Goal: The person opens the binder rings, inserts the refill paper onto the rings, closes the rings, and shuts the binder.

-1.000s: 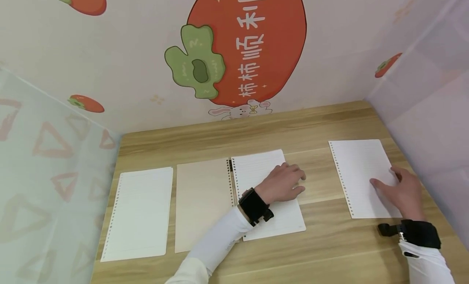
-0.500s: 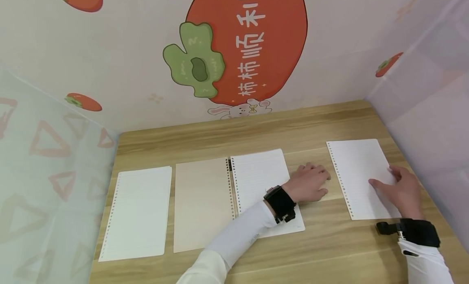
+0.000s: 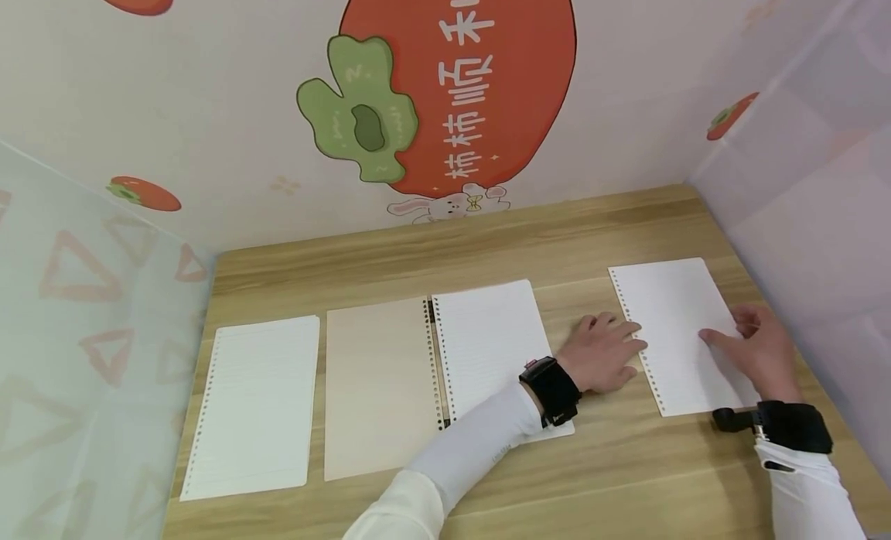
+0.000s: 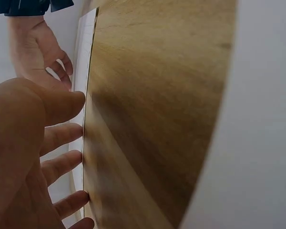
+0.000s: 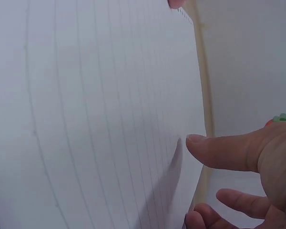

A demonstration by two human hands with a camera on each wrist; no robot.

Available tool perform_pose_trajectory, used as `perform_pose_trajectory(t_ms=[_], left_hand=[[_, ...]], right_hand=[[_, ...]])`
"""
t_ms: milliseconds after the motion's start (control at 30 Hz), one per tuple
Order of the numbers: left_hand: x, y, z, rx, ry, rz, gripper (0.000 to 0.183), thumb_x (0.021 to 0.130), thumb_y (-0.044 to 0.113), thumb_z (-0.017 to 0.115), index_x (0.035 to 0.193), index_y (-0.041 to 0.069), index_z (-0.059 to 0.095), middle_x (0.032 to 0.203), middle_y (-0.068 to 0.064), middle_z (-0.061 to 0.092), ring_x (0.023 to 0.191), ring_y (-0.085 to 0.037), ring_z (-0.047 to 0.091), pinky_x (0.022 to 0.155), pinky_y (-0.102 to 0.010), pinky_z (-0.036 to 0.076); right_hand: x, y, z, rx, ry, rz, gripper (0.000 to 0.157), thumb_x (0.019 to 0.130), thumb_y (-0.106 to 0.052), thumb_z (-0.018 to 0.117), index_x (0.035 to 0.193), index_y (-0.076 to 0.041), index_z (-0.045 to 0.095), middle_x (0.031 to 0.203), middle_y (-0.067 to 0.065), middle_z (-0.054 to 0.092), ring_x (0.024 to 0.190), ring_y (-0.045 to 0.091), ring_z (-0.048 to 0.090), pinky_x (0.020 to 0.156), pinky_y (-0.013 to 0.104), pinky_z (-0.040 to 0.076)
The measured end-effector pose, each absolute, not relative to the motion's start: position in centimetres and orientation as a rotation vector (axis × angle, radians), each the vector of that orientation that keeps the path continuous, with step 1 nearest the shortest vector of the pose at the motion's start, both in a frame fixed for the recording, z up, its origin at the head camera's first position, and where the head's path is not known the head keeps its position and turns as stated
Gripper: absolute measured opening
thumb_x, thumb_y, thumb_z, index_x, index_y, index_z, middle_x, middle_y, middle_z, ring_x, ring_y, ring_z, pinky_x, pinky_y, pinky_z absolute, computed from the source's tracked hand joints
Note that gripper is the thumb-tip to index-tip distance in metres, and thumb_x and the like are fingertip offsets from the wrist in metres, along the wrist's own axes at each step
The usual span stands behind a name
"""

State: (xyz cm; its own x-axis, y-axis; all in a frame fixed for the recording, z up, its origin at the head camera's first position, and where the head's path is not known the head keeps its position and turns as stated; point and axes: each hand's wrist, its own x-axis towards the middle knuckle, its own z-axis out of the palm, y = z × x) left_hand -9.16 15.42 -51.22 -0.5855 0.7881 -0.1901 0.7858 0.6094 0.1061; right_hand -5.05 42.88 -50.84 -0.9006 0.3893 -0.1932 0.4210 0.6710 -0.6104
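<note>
A loose-leaf sheet of lined paper [image 3: 671, 316] lies flat at the right of the table, punched holes along its left edge. My left hand [image 3: 602, 354], palm down with fingers spread, has its fingertips right at that punched edge. In the left wrist view, the left thumb and fingers line up along the paper's edge. My right hand [image 3: 755, 350] is at the opposite edge. Its thumb reaches over the lined face, close to the surface, while the other fingers bend at the right edge, as the right wrist view [image 5: 238, 157] shows.
A loose-leaf notebook with a beige cover [image 3: 376, 385] and a lined page [image 3: 487, 331] lies open in the middle, partly under the left forearm. Another punched lined sheet [image 3: 250, 408] is at the left. Decorated walls [image 3: 230, 114] enclose the wooden table [image 3: 557, 238].
My left hand has moved right, from over the notebook page to the right sheet's punched edge. My right hand stays at the right edge, its fingers slightly more bent. The head view has shifted a little.
</note>
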Motion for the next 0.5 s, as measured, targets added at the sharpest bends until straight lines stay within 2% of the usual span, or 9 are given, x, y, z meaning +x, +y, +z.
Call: perform_pose_trajectory(t_ms=[67,167,267,367,433,500], left_hand=[[-9.2,15.4,-51.1,1.295,2.624,0.001,0.048,0.111,0.054,0.048,0.159,0.047,0.045,0.172,0.018,0.03,0.154,-0.019,0.031,0.121,-0.038,0.031],[-9.2,15.2,-50.9,1.284,2.626,-0.002,0.048,0.11,0.054,0.049,0.158,0.048,0.046,0.172,0.019,0.031,0.153,-0.019,0.031,0.12,-0.038,0.031],[-9.2,15.1,-50.8,1.271,2.627,-0.002,0.048,0.11,0.054,0.049,0.158,0.048,0.046,0.171,0.02,0.031,0.153,-0.018,0.031,0.12,-0.038,0.031],[-9.2,15.0,-50.7,1.26,2.628,-0.007,0.049,0.11,0.054,0.05,0.158,0.049,0.045,0.171,0.021,0.031,0.153,-0.018,0.031,0.119,-0.037,0.03],[-9.2,15.0,-50.8,1.258,2.632,-0.009,0.049,0.11,0.054,0.05,0.158,0.049,0.046,0.171,0.021,0.031,0.152,-0.017,0.032,0.118,-0.036,0.031],[-9.2,15.0,-50.9,1.259,2.636,-0.009,0.049,0.11,0.054,0.051,0.158,0.049,0.046,0.171,0.021,0.031,0.15,-0.017,0.033,0.117,-0.036,0.031]], right_hand=[[-5.1,43.1,-50.8,0.69,2.829,-1.08,0.077,0.099,-0.031,0.077,0.152,0.013,0.042,0.145,0.038,0.047,0.111,0.036,0.051,0.077,0.023,0.035],[-5.2,43.6,-50.8,0.712,2.821,-1.124,0.075,0.098,-0.031,0.077,0.151,0.011,0.044,0.137,0.03,0.052,0.098,0.012,0.051,0.074,0.017,0.037],[-5.3,44.1,-50.7,0.72,2.802,-1.186,0.072,0.098,-0.03,0.078,0.148,0.011,0.046,0.12,0.008,0.058,0.087,-0.009,0.045,0.071,0.011,0.04],[-5.4,44.7,-50.6,0.722,2.767,-1.252,0.061,0.098,-0.027,0.078,0.142,0.008,0.053,0.101,-0.019,0.056,0.082,-0.014,0.049,0.069,0.008,0.044],[-5.3,45.1,-50.4,0.739,2.738,-1.258,0.058,0.099,-0.028,0.077,0.14,0.006,0.055,0.093,-0.029,0.053,0.08,-0.011,0.052,0.068,0.01,0.046],[-5.2,45.6,-50.4,0.753,2.72,-1.255,0.05,0.098,-0.03,0.078,0.133,0.001,0.06,0.086,-0.033,0.054,0.079,-0.008,0.053,0.067,0.014,0.047]])
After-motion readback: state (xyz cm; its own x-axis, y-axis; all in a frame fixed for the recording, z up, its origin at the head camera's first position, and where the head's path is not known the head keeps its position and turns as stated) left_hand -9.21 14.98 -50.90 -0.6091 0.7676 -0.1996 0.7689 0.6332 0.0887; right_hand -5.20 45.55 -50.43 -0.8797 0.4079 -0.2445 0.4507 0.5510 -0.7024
